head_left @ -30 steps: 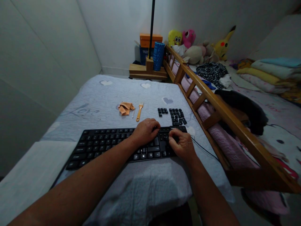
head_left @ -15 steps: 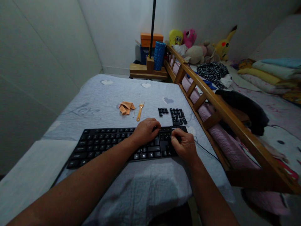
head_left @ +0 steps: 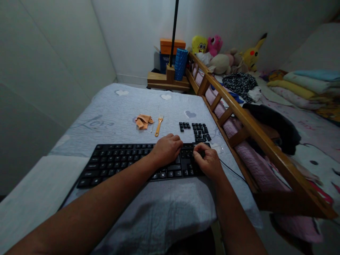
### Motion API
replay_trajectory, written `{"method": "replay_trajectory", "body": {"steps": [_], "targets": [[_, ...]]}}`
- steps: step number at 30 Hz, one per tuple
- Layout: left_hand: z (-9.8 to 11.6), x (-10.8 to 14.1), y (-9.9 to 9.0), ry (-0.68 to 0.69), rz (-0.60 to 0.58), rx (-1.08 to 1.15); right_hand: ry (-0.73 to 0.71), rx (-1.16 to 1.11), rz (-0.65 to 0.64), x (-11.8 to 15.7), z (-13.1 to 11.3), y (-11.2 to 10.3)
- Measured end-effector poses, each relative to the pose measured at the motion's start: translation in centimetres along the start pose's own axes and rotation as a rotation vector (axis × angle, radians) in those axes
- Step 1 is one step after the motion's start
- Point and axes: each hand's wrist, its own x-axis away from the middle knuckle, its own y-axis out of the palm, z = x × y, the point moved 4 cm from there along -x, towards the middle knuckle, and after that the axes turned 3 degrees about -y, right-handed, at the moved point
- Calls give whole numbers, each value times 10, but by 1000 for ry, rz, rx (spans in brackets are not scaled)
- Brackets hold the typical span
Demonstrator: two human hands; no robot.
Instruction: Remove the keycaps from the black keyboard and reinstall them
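A black keyboard [head_left: 117,161] lies across the cloth-covered surface, with its number-pad end partly stripped of keys. My left hand [head_left: 168,148] rests on its right half, fingers curled down onto the keys and far edge. Over the number-pad end, my right hand [head_left: 207,158] is closed in a pinch, thumb against forefinger. Whatever is between those fingertips is hidden or too small to make out. Just beyond the keyboard sit loose black keycaps in two groups, a small group [head_left: 184,126] and a larger group [head_left: 201,131].
An orange cloth [head_left: 143,122], a thin swab-like stick [head_left: 152,127] and a yellow-handled brush [head_left: 158,126] lie beyond the keyboard. A cable [head_left: 233,170] runs off to the right. The wooden bed rail [head_left: 239,113] borders the right side; a white sheet [head_left: 34,187] lies left.
My left hand's fingers have lowered and closed more over the keyboard. My right hand stays over the number-pad end, its pinch slightly shifted. The view has moved a little.
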Motion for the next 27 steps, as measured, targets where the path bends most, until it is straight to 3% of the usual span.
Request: {"method": "replay_trajectory", "body": {"steps": [12, 17, 22, 27], "targets": [[16, 7, -7, -131, -71, -59, 1, -54, -120, 0, 3, -7], [19, 9, -3, -152, -35, -73, 7, -85, -159, 0, 4, -8], [25, 17, -1, -186, -21, -19, -41, -77, -109, -1, 5, -8], [24, 25, 5, -225, 71, 65, -7, -79, -88, 0, 7, -4]]}}
